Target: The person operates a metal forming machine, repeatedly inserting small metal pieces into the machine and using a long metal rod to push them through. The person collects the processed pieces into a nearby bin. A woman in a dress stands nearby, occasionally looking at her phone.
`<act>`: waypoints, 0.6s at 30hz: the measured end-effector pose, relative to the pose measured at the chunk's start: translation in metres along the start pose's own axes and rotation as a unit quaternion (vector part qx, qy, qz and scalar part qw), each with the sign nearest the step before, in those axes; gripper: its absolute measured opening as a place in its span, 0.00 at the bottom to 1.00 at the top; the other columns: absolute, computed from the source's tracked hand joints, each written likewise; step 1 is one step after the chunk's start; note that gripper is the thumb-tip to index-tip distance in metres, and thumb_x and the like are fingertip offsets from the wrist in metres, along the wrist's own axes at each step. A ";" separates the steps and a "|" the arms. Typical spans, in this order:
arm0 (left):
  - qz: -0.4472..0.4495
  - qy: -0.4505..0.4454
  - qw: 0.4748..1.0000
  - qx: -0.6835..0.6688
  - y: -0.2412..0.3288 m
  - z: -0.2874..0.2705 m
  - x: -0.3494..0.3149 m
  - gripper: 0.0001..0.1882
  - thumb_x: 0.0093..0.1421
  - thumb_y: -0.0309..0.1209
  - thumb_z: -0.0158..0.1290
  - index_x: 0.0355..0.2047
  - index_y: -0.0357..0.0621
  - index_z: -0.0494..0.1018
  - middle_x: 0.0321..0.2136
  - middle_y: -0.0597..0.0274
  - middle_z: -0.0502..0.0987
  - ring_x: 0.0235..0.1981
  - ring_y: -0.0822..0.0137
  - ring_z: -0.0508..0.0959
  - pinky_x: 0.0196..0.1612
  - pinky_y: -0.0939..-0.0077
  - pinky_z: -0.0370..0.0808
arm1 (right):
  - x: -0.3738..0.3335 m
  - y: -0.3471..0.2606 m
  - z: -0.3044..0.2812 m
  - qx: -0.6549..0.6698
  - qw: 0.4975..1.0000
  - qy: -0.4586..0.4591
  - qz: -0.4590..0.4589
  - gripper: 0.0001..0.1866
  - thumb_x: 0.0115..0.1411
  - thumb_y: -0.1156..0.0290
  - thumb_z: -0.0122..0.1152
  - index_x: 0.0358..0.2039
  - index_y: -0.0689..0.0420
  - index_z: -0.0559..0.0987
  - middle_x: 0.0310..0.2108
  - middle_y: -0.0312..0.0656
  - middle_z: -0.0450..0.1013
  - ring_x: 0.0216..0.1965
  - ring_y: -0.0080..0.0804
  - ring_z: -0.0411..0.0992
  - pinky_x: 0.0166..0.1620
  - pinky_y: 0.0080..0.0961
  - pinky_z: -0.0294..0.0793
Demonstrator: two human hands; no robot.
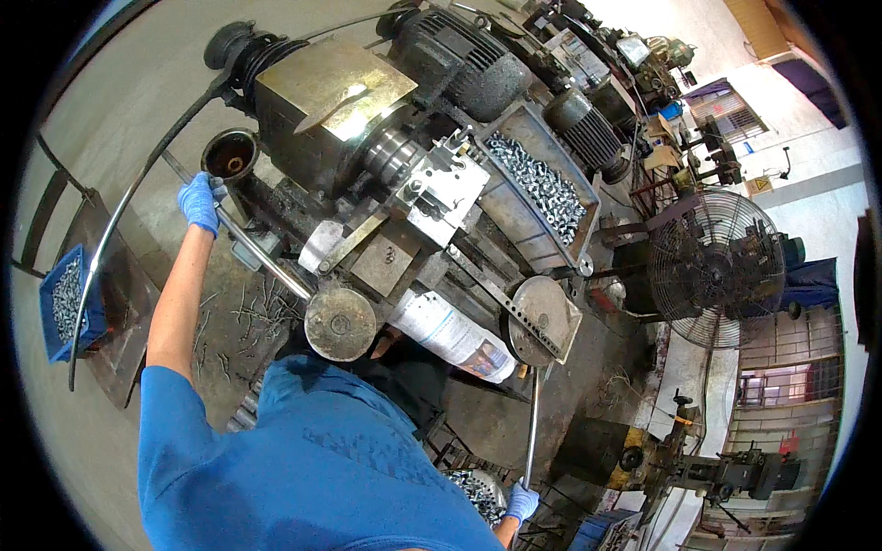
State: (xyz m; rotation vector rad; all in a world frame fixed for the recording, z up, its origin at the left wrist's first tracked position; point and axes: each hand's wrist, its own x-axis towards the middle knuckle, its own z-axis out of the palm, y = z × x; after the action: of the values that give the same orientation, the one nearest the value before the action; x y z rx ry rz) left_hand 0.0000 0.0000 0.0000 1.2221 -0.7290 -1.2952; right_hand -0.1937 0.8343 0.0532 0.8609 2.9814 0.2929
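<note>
Reckoning from the middle of the view, one blue shirt [303, 468] is filling the near edge at 7 o'clock. Two blue-gloved hands are working, each on one bar. At 5 o'clock, the right hand [523, 502] is clasping one slim metal bar [533, 432], which is running up towards 4 o'clock. Just beside that hand, one round bowl [502, 496] is holding small metal parts, too many to count. Between 9 and 10 o'clock, the left hand [199, 202] is closing its fingers around a second metal bar [262, 260], which is slanting down towards 8 o'clock.

Two round discs are facing up: one [340, 323] is sitting at 8 o'clock, by the lower end of the left bar, and one [540, 308] at 4 o'clock. Between them, one white printed sack [455, 338] is lying at 6 o'clock.

Farther off, one blue basket [94, 323] of metal parts is standing at 9 o'clock, and one grey-blue tray [519, 234] of them between 1 and 2. One bright metal fixture [450, 193] is sitting at 12. Beyond, one large caged fan [717, 266] is standing at 3, and two ribbed motors [464, 60] are resting between 12 and 2.
</note>
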 end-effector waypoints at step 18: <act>0.006 0.002 1.000 0.001 0.003 0.002 0.000 0.09 0.55 0.29 0.48 0.27 0.32 0.71 0.20 0.51 0.77 0.13 0.65 0.75 0.16 0.76 0.74 | -0.012 -0.008 -0.007 0.012 1.000 -0.019 0.019 0.33 0.44 0.40 0.58 0.21 0.65 0.80 0.24 0.57 0.74 0.31 0.48 0.76 0.35 0.40 0.74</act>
State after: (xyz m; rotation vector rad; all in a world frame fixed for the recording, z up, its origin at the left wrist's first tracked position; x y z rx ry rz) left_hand -0.0014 -0.0013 0.0031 1.2191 -0.7343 -1.2818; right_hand -0.1883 0.8201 0.0578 0.9155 2.9426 0.2384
